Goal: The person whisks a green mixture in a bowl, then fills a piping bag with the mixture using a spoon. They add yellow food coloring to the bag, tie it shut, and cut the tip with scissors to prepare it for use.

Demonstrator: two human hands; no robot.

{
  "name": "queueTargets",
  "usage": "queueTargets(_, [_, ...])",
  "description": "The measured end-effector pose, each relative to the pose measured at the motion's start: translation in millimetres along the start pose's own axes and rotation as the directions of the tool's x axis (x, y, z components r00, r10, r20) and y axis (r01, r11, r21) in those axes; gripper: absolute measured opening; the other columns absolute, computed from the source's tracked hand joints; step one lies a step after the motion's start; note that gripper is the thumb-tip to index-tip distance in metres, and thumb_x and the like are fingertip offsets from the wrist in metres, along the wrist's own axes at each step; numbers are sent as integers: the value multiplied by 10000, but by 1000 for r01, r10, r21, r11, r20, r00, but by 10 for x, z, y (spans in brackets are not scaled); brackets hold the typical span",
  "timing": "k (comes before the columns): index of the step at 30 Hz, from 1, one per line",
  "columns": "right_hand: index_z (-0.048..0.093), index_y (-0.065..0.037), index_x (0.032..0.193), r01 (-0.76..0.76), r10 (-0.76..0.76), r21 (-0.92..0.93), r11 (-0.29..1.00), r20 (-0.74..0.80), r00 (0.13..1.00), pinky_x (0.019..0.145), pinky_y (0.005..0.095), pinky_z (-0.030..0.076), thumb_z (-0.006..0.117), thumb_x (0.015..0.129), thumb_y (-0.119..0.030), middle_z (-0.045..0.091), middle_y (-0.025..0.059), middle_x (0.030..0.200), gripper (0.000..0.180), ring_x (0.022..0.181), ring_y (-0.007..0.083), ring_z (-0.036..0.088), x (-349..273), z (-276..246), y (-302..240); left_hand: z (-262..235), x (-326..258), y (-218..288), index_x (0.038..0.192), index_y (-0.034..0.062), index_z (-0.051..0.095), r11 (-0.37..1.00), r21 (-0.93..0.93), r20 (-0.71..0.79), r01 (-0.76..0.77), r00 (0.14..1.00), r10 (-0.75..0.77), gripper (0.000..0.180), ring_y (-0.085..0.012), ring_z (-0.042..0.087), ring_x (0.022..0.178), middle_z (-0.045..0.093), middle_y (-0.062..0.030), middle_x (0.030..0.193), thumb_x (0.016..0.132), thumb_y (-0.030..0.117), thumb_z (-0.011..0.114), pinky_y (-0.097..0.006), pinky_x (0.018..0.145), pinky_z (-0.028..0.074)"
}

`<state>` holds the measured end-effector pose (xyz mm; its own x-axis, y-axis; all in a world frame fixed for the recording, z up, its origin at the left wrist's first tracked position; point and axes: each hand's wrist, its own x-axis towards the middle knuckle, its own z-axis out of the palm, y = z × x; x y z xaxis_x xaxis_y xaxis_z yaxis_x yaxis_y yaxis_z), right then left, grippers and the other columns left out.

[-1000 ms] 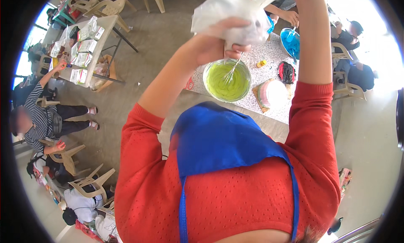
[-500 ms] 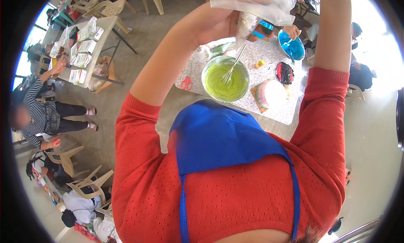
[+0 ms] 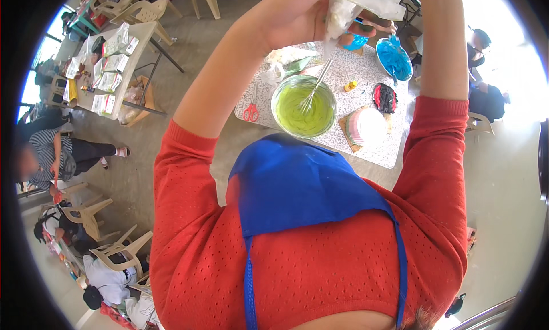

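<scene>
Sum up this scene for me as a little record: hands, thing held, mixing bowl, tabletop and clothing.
Left hand: gripping the bag
Right hand: out of view beyond the top edge
Held: translucent plastic bag with white, cream-like filling
Mixing: round bowl of lime-green creamy mixture, with a silver metal wire whisk leaning in it
Tabletop: white speckled table with red-handled scissors, a small yellow bottle and a round pink-and-white cake
Clothing: red knitted top and blue fabric apron
</scene>
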<state>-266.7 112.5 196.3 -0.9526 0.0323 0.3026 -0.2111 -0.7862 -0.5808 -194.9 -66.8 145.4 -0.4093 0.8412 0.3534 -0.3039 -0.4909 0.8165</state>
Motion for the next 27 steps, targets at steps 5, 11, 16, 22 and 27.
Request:
queueTargets(5, [384,-134,664,-1,1,-2,1000,5,1000,481,308,334,468,979,-262,342,-6,523,350,442,123,347,14,15,-23,80,-13,51,1298,8,498,1000,25,-8,9,1000,-9,404,-197,648,916,590,-148,1224,981,257,485,-267,649,574])
queueTargets(11, [374,-137,652,-7,8,-11,1000,10,1000,489,305,329,462,980,-257,332,-9,519,361,442,122,339,15,19,-40,67,17,73,1290,11,509,983,-177,46,52,998,-45,410,-219,646,878,619,-137,1134,998,287,430,-289,648,576])
queueTargets(16, [365,-140,641,-10,10,-26,1000,13,1000,497,302,325,456,982,-254,323,-11,515,370,443,121,333,11,23,-72,57,58,108,1270,-11,516,974,-215,-34,66,997,-75,420,-262,646,909,631,-141,1098,1013,290,376,-325,652,582])
queueTargets(22, [355,-144,628,-14,14,-29,999,31,999,505,299,321,450,983,-249,313,-15,510,382,444,119,325,23,66,-106,72,66,154,1259,-28,513,967,-240,-124,80,986,-113,431,-295,636,948,620,-184,1119,1011,291,363,-353,670,589])
queueTargets(27, [346,-147,618,-13,14,-31,999,36,999,513,296,317,444,984,-245,305,-17,506,392,444,118,318,37,100,-124,51,110,182,1260,-36,505,947,-308,23,89,996,-86,432,-297,622,972,596,-202,1163,1007,287,368,-354,691,593])
